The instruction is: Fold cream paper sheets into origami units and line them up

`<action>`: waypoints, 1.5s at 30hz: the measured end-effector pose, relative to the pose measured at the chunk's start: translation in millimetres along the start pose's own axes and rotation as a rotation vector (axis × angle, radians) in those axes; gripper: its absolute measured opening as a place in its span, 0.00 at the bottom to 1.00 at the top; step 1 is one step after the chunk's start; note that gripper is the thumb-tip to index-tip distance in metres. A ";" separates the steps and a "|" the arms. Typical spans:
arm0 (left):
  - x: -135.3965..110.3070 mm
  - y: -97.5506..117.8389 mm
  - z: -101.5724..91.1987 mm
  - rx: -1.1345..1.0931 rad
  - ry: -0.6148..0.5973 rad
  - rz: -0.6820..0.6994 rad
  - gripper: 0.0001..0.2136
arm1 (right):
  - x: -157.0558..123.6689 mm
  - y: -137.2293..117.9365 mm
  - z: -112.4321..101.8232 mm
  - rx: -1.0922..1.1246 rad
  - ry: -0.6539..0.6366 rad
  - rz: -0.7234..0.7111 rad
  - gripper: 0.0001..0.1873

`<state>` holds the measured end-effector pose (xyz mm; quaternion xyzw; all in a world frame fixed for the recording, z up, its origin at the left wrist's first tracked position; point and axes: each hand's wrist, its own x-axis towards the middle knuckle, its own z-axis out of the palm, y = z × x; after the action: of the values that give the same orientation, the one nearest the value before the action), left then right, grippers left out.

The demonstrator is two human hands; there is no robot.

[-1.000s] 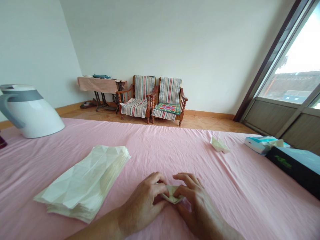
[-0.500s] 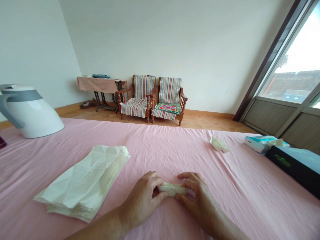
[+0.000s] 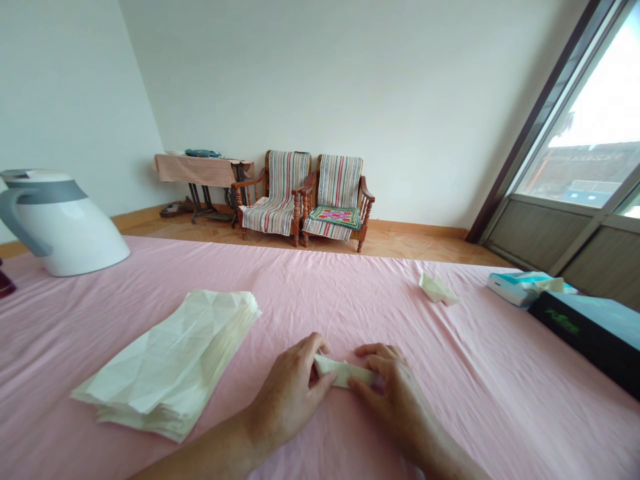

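Observation:
A small folded piece of cream paper [image 3: 341, 371] lies on the pink cloth [image 3: 350, 300] between my two hands. My left hand [image 3: 290, 397] pinches its left end with curled fingers. My right hand [image 3: 393, 393] grips its right end, fingers bent over the paper. A thick stack of creased cream sheets [image 3: 170, 360] lies to the left of my hands. A finished folded paper shape [image 3: 437, 289] sits farther off to the right.
A white and grey jug [image 3: 55, 223] stands at the far left. A tissue pack [image 3: 523, 287] and a dark box [image 3: 590, 333] lie at the right edge. Beyond the cloth stand two striped wooden chairs [image 3: 305, 200] and a small table [image 3: 203, 175].
The bunched paper between my fingers has been drawn out into a flat narrow strip. Both hands have shifted slightly farther from me.

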<state>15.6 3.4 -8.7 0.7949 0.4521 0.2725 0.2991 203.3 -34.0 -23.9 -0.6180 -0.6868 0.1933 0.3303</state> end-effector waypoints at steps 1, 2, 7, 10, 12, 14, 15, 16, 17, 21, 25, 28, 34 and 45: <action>-0.3 -0.3 0.6 -0.004 0.010 -0.007 0.10 | -0.2 -0.4 0.1 -0.002 0.003 0.004 0.08; -0.4 -0.5 1.0 -0.004 0.019 -0.012 0.12 | -0.2 -0.3 0.4 -0.002 0.005 0.004 0.07; 0.1 -0.6 -0.9 0.015 0.005 0.053 0.09 | 0.3 1.7 1.7 0.016 0.012 -0.005 0.08; 0.3 -2.0 -3.0 -0.020 0.018 0.082 0.12 | 0.0 2.5 2.5 0.042 0.017 -0.018 0.07; 0.1 -4.1 -3.7 -0.029 0.016 0.103 0.11 | -0.4 3.7 3.3 0.061 0.020 -0.031 0.05; 0.5 -6.3 -4.1 -0.022 -0.008 0.117 0.07 | -0.4 5.3 3.8 0.071 0.021 -0.034 0.05; 1.2 -7.3 -4.3 -0.017 -0.021 0.114 0.06 | -0.2 6.1 3.7 0.070 0.018 -0.030 0.05; 2.1 -8.2 -4.6 -0.011 -0.033 0.104 0.06 | 0.0 6.6 3.2 0.065 0.015 -0.022 0.05; 3.3 -8.8 -4.9 0.001 -0.043 0.091 0.06 | 0.2 6.8 2.4 0.058 0.011 -0.015 0.05; 8.2 -8.9 -5.8 0.073 -0.052 0.046 0.06 | 1.5 6.4 -2.0 0.007 0.007 0.017 0.03; 9.2 -6.0 -5.2 0.098 -0.036 0.038 0.07 | 3.9 7.8 -3.3 -0.027 -0.002 0.027 0.05; 8.4 -4.7 -3.5 0.103 -0.011 0.017 0.06 | 4.9 8.3 -2.4 -0.046 -0.004 0.031 0.08; 4.6 -6.1 1.5 0.098 0.094 0.060 0.17 | 4.2 2.8 -1.5 -0.066 0.024 0.049 0.02; -5.9 4.9 -2.6 0.431 -0.033 0.464 0.07 | 4.9 5.3 0.9 -0.060 0.030 0.035 0.02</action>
<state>13.9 -3.2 -4.4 0.9261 0.3012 0.2188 0.0610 206.4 -28.2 -27.1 -0.6424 -0.6762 0.1694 0.3184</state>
